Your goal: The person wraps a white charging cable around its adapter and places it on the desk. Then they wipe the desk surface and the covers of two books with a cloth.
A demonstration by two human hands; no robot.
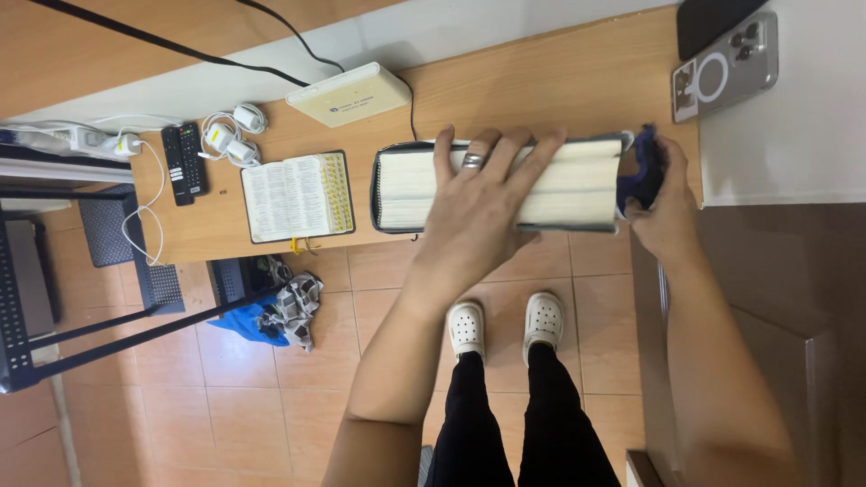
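- Closest to the camera, the two bare forearms are coming up from the bottom edge, with black trousers and a pair of white clogs standing on the tiled floor way below the fingers.
- The left hand is lying flat across the thick book, fingers spread open and pressing down on the cream page edges, a ring showing on one finger. It's resting on the book, not clutching it.
- The right hand is sitting at the book's right end, fingers curled and pinching the dark blue cover flap there. The thumb is hidden, so I can't tell how tight that pinch is.
- The book is lying on the wooden desk, dark zip-style cover around its edges, stretching from just left of the left fingers over to the right fingertips.
- Left of the left hand's fingers, a smaller open book is lying flat with yellow tabs down one side.
- Further left, two black remotes and some white chargers with cables are sitting near a white power strip.
- Beyond the left fingertips, a cream box with a black cable is resting on the desk.
- Past the right fingers, a phone in a clear case is lying face down on a white surface.
- Under the desk, a blue and patterned cloth heap is lying on the floor.
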